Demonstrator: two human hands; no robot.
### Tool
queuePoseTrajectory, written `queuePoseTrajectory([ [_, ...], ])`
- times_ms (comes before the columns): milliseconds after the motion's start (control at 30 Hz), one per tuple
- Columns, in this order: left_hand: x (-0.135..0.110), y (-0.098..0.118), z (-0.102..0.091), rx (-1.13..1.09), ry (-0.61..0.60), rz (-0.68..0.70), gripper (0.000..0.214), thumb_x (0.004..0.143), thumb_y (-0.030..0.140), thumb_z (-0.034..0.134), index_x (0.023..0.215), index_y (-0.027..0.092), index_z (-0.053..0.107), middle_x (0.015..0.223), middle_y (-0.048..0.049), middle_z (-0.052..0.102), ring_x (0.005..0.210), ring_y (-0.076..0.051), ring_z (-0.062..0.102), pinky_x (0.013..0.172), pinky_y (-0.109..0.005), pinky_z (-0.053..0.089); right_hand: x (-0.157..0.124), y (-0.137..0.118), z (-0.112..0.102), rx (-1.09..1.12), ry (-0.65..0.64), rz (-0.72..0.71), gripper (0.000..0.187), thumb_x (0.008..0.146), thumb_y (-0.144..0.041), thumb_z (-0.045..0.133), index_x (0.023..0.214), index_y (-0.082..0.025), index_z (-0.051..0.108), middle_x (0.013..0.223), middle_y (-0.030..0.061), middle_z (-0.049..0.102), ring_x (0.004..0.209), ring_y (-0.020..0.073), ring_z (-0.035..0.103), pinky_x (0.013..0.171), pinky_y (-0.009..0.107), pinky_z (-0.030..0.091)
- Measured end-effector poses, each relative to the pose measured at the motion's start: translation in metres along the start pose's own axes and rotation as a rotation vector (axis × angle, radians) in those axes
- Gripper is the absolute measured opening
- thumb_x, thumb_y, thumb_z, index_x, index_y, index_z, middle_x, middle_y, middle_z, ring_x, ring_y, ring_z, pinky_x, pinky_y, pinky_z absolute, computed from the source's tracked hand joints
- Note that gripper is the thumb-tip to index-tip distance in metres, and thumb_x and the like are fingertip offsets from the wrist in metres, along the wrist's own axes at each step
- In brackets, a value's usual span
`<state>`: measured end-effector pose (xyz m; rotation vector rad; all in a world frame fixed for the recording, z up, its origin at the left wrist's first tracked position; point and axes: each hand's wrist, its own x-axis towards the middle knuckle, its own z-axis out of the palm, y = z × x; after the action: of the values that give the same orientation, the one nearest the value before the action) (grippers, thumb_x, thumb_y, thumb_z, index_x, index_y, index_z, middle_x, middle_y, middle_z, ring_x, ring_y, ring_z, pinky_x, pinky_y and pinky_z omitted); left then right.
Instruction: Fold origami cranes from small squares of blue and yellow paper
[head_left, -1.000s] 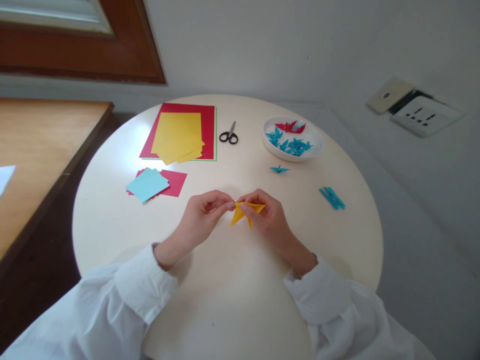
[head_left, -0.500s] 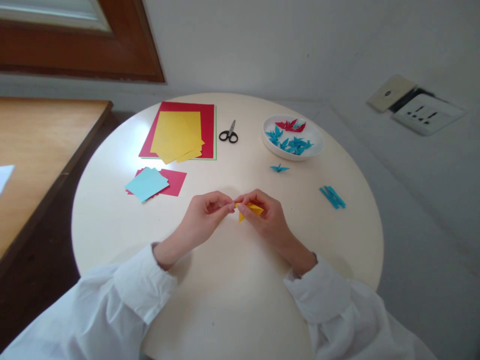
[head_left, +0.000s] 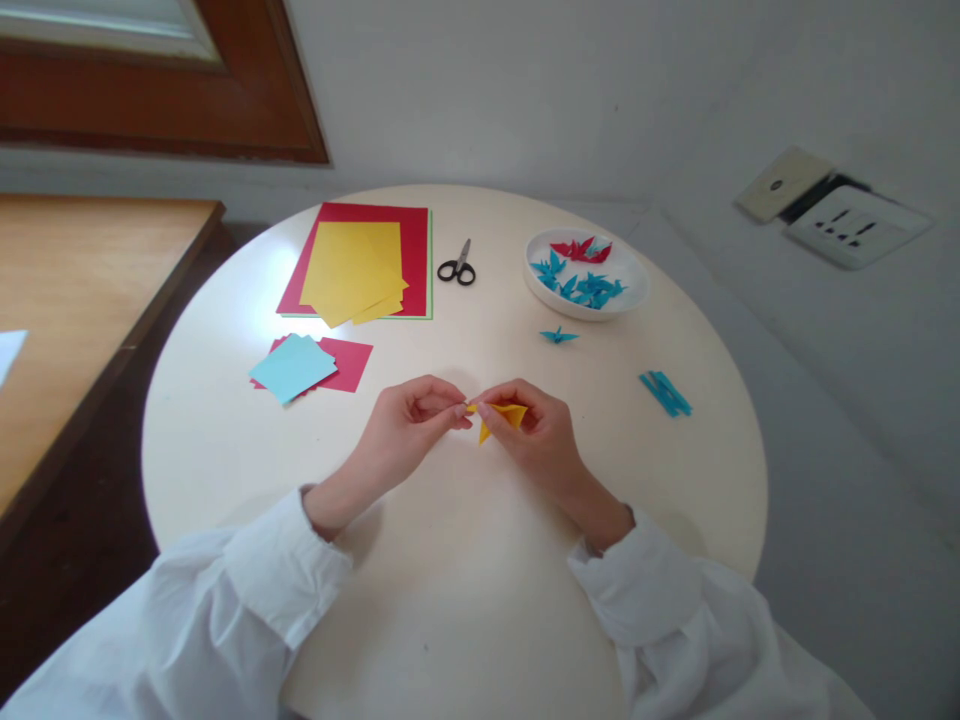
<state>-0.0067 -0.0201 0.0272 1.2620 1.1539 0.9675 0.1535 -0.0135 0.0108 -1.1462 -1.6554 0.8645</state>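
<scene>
Over the middle of the round cream table (head_left: 450, 600), both my hands pinch a small folded yellow paper (head_left: 501, 416). My left hand (head_left: 409, 425) grips its left tip with thumb and fingertips closed. My right hand (head_left: 536, 430) wraps around the right part, fingers curled over it, so much of the paper is hidden. A pointed yellow corner sticks down between the hands.
Yellow sheets on red paper (head_left: 360, 265) lie at the back left, a light blue square on red pieces (head_left: 296, 365) nearer. Black scissors (head_left: 457, 268), a white dish (head_left: 589, 298) of small folded cranes, a loose blue crane (head_left: 559, 336) and blue folded strips (head_left: 664, 393) are on the right.
The yellow paper has been folded smaller between the fingers; less of its lower point shows. Both hands stay in nearly the same place.
</scene>
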Motion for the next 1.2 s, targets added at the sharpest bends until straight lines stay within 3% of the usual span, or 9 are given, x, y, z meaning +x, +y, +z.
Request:
queuePoseTrajectory([
  [967,-0.0012,0.0053,0.0001,-0.029,0.013,-0.007,0.011,0.073,0.026,0.061,0.074,0.017,0.057,0.066,-0.0003,0.064,0.071,-0.017,0.066,0.068,-0.028,0.051,-0.0007,-0.0035,-0.0005,-0.131,0.012,-0.072,0.007,0.074,-0.017,0.057,0.07,-0.018,0.062,0.067,0.0002,0.066,0.058,0.0112,0.055,0.052,0.023,0.041],
  [1200,-0.0012,0.0069,0.0003,0.052,0.02,-0.028,0.022,0.07,0.035,0.068,0.074,0.016,0.057,0.067,-0.004,0.069,0.067,-0.018,0.067,0.054,-0.024,0.046,-0.0012,-0.0024,0.0,-0.137,-0.008,-0.081,0.006,0.075,-0.018,0.057,0.07,-0.018,0.061,0.068,0.0008,0.066,0.06,0.012,0.057,0.055,0.024,0.043],
])
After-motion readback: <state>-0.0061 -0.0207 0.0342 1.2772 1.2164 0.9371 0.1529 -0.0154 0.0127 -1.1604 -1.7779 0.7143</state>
